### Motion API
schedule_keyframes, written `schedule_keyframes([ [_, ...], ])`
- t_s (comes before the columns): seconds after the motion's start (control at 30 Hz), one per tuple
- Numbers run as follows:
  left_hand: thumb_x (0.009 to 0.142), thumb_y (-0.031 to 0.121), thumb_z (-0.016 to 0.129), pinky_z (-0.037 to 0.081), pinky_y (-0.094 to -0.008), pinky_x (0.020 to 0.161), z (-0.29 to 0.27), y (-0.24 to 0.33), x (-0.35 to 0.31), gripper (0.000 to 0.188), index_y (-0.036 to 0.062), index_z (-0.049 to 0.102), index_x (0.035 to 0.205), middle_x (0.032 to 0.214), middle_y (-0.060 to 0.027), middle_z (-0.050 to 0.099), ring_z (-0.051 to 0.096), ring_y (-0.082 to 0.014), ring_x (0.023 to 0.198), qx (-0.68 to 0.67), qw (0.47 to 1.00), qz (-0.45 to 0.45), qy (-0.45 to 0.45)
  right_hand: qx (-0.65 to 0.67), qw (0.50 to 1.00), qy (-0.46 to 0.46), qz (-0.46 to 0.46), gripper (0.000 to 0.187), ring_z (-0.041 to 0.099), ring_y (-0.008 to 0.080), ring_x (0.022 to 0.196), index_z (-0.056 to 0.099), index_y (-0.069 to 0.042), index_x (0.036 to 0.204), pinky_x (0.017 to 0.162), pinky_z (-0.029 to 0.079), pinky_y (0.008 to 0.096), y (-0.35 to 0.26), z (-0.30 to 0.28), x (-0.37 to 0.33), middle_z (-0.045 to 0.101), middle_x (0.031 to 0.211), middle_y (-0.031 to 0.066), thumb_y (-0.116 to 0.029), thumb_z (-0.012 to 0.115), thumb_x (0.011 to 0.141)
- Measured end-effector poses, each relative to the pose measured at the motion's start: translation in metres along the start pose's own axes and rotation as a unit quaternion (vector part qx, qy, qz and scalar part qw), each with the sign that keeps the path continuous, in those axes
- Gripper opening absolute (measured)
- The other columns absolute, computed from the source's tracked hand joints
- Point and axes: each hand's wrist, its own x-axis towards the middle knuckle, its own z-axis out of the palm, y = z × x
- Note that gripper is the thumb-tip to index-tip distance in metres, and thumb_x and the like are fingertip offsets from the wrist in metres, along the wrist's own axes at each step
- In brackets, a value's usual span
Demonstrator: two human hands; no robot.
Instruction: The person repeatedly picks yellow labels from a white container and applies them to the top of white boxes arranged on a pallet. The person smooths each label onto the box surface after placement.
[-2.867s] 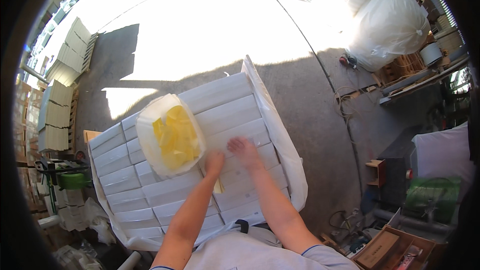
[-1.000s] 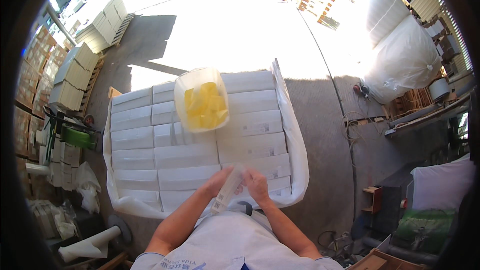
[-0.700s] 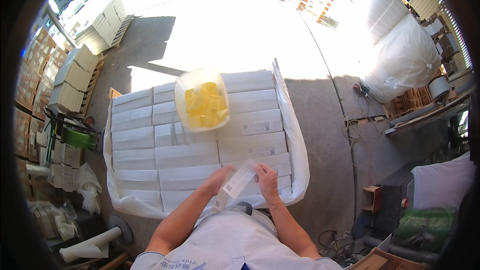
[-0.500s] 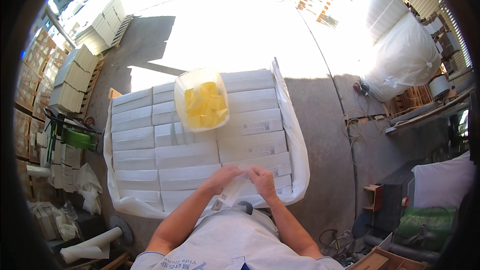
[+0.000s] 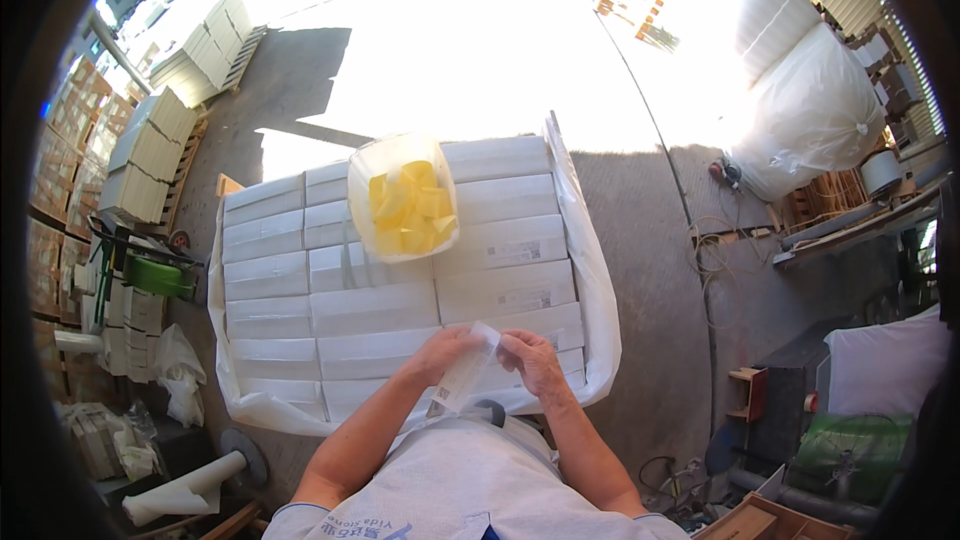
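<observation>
The left hand [image 5: 447,357] holds the pale label strip [image 5: 463,380] above the near edge of the carton stack [image 5: 370,312]. The right hand [image 5: 535,364] has just shifted aside, baring the strip's upper end; its grip is narrow, contact unclear, so handling seems unfinished.

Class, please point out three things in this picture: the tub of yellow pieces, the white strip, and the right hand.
Tub [image 5: 390,152]: head view, bare upper part of its wall.
White strip [image 5: 463,376]: head view, middle of its face.
Right hand [image 5: 538,362]: head view, back of the hand.
</observation>
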Motion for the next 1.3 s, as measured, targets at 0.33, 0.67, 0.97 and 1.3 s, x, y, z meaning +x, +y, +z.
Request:
schedule_keyframes([
  [0.33,0.093,0.031,0.062,0.048,-0.0278,0.065,-0.001,0.006,-0.006,0.027,0.0078,0.068,0.106,0.088,-0.0012,0.064,0.058,-0.0103,0.074,0.136,0.990,0.032,0.032,-0.161,0.986,0.031,-0.007,0.018,0.055,0.0056,0.063,0.070,0.000,0.096,0.055,0.041,0.0204,-0.007,0.009,0.002,0.066,0.076,0.0021,-0.017,0.068,0.089],
  [0.67,0.094,0.025,0.062,0.048,-0.0273,0.069,-0.013,-0.004,0.000,0.022,0.0059,0.070,0.102,0.085,0.0002,0.065,0.056,-0.0078,0.076,0.238,0.969,0.062,0.028,-0.345,0.937,0.040,-0.041,0.018,0.058,0.0085,0.063,0.071,0.000,0.086,0.060,0.046,0.0245,-0.015,0.017,0.000,0.068,0.073,0.0022,-0.017,0.066,0.084],
  [0.97,0.093,0.018,0.062,0.048,-0.0305,0.075,0.003,0.002,-0.006,0.019,0.0013,0.070,0.096,0.087,-0.0071,0.064,0.059,-0.0159,0.082,0.364,0.913,0.180,0.053,-0.408,0.905,0.090,-0.076,0.017,0.060,0.0083,0.062,0.071,-0.001,0.083,0.059,0.047,0.0252,0.003,0.017,0.003,0.068,0.067,0.0049,-0.017,0.065,0.080],
  [1.3,0.093,0.024,0.062,0.048,-0.0304,0.071,-0.001,0.008,-0.005,0.022,0.0035,0.069,0.094,0.085,-0.0056,0.064,0.060,-0.0167,0.076,0.370,0.916,0.147,0.052,-0.418,0.898,0.112,-0.079,0.019,0.063,0.0108,0.060,0.070,-0.001,0.089,0.057,0.048,0.0262,0.006,0.020,0.000,0.069,0.067,0.0063,-0.016,0.061,0.083],
])
